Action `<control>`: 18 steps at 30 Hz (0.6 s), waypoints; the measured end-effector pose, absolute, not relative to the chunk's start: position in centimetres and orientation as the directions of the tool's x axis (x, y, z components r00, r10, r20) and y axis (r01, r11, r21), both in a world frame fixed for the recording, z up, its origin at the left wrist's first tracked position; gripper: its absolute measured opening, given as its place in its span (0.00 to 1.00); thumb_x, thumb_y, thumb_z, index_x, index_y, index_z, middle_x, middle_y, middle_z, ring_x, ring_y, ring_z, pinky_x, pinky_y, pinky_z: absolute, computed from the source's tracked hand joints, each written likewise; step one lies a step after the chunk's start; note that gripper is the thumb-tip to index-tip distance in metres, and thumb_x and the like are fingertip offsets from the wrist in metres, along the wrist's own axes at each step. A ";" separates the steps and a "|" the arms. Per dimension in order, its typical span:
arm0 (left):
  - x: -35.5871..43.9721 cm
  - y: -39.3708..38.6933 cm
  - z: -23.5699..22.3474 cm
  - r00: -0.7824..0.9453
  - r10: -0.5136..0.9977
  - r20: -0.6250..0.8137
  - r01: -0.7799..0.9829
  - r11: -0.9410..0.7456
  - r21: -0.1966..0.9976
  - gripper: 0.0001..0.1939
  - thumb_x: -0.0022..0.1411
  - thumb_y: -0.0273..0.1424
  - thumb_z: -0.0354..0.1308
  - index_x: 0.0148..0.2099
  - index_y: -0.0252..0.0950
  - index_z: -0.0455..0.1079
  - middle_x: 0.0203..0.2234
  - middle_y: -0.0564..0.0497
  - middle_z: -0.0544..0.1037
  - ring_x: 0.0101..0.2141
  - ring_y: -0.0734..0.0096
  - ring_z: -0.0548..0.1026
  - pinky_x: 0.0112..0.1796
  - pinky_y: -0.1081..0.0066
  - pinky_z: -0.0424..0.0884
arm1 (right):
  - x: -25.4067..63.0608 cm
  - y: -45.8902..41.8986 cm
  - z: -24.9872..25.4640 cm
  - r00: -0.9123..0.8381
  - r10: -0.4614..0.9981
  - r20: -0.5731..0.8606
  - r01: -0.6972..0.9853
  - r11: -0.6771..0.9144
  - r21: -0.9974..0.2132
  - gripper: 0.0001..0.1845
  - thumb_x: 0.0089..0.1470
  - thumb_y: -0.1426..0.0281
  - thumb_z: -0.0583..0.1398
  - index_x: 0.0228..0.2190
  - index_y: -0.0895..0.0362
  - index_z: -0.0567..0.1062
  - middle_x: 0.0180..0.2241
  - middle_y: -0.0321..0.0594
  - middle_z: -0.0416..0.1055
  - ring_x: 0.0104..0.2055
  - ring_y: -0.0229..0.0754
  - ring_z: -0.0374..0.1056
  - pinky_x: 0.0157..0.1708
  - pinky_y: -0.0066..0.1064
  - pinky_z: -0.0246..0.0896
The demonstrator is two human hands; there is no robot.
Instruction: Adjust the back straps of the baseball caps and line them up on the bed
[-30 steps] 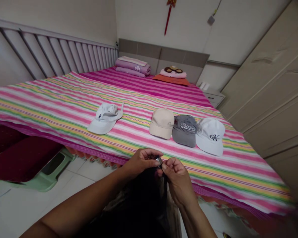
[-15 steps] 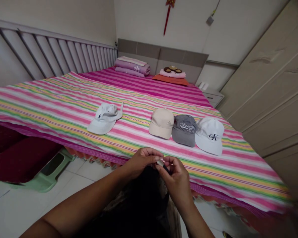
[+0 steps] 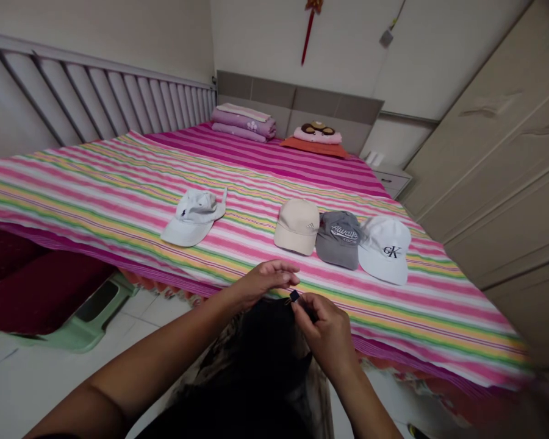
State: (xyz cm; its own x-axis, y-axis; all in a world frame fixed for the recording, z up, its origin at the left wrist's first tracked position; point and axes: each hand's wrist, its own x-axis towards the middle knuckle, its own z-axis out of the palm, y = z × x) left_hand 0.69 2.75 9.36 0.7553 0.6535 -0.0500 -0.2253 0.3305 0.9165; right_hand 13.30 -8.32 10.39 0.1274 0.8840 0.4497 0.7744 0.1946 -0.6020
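Note:
A black cap (image 3: 265,347) hangs in front of me, below the bed's near edge. My right hand (image 3: 324,332) is closed on its back strap, pinching a small dark strap end (image 3: 295,297) between thumb and finger. Just left of that strap end, my left hand (image 3: 268,279) pinches its fingertips together; I cannot make out what they hold. On the striped bedspread (image 3: 119,183) lie a pale grey cap (image 3: 193,217) to the left and a row of three to the right: a beige cap (image 3: 297,226), a grey cap (image 3: 339,239) and a white cap (image 3: 385,250).
Folded purple bedding (image 3: 244,122) and a pillow with a cartoon face (image 3: 319,135) lie at the headboard. A railing (image 3: 96,97) runs along the far left side. A green stool (image 3: 94,317) and dark red cushion (image 3: 36,286) stand on the floor left. Wardrobe doors (image 3: 498,171) stand to the right.
Both hands rose a little with the black cap. The small silver buckle seen between the fingertips earlier is gone from sight; a dark strap end shows there now, and the hands have parted slightly.

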 end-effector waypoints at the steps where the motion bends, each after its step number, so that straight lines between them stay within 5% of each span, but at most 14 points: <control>1: 0.9 3.2 9.4 0.812 0.581 -0.059 -0.155 0.313 0.937 0.17 0.48 0.36 0.61 0.39 0.33 0.69 0.30 0.50 0.74 0.34 0.74 0.70 0.37 0.74 0.61 | 13.6 -8.2 10.6 0.126 0.886 0.446 0.763 0.201 -0.614 0.05 0.50 0.69 0.56 0.26 0.57 0.69 0.22 0.37 0.69 0.24 0.37 0.64 0.26 0.26 0.57; 6: 1.8 4.3 10.3 0.938 0.332 -0.095 0.035 0.183 0.983 0.20 0.47 0.46 0.59 0.28 0.30 0.68 0.19 0.56 0.66 0.21 0.82 0.60 0.25 0.79 0.56 | 15.5 -7.5 12.7 0.169 0.929 0.331 0.575 0.179 -0.798 0.07 0.48 0.66 0.57 0.26 0.58 0.71 0.21 0.36 0.67 0.23 0.35 0.62 0.24 0.26 0.56; 9: 2.0 3.6 11.1 0.948 0.309 -0.073 -0.019 0.284 0.959 0.20 0.46 0.44 0.60 0.28 0.30 0.67 0.16 0.58 0.62 0.17 0.85 0.55 0.20 0.79 0.50 | 16.4 -7.4 14.3 0.126 0.972 0.196 0.393 0.132 -0.910 0.10 0.46 0.64 0.60 0.27 0.59 0.71 0.19 0.33 0.63 0.20 0.32 0.57 0.20 0.24 0.52; 18: 1.3 0.3 10.3 0.922 0.363 -0.136 -0.121 0.603 0.788 0.14 0.37 0.32 0.66 0.26 0.28 0.70 0.18 0.53 0.70 0.20 0.81 0.66 0.25 0.78 0.60 | 15.0 -7.7 14.3 0.001 1.000 -0.010 0.073 -0.010 -0.997 0.15 0.38 0.63 0.64 0.28 0.59 0.69 0.18 0.29 0.58 0.19 0.29 0.51 0.17 0.23 0.45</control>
